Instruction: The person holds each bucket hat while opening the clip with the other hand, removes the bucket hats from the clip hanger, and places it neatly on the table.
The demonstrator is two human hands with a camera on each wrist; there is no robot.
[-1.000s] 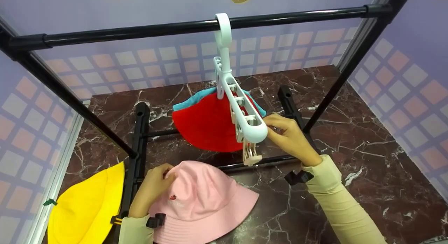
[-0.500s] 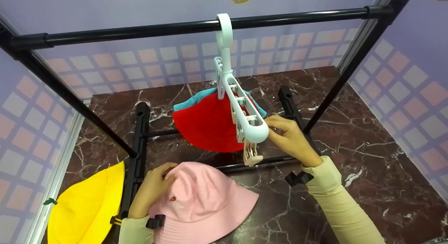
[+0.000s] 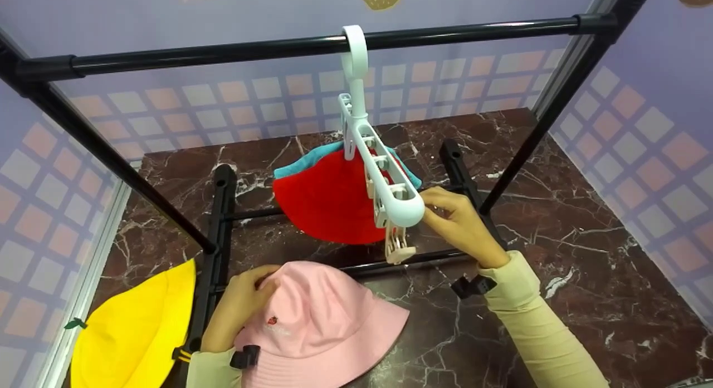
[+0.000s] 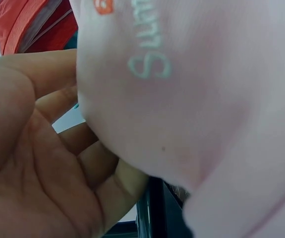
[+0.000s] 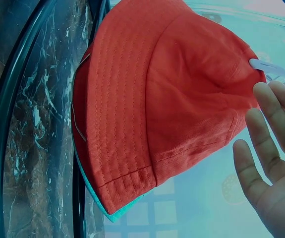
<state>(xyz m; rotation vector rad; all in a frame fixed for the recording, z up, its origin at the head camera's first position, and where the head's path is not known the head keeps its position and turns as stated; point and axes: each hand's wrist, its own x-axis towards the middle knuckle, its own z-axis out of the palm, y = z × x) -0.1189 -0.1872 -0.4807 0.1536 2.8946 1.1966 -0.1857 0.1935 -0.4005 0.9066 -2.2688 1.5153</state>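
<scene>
My left hand point(image 3: 239, 301) grips the crown of a pink bucket hat point(image 3: 323, 321), its fingers behind the fabric in the left wrist view. The hat has a small strawberry and pale stitched lettering. A white clip hanger point(image 3: 404, 210) hangs by its hook from a black rail. My right hand point(image 3: 459, 221) pinches at the hanger's near end; the hanger hides its fingertips. In the right wrist view several of its fingers point(image 5: 261, 144) are spread. A beige clip point(image 3: 399, 249) dangles under that end. Farther back, a red bucket hat point(image 3: 334, 201) hangs in front of a blue hat point(image 3: 312, 160).
A yellow hat point(image 3: 133, 327) with a green leaf lies at the left, beside the rack's foot point(image 3: 221, 210). The black rail point(image 3: 223, 53) spans the top between slanted posts. Dark marbled surface point(image 3: 557, 265) lies below, with patterned walls on three sides.
Both hands keep their places on the pink hat and at the hanger. The head view has shifted very slightly; nothing else visibly moved.
</scene>
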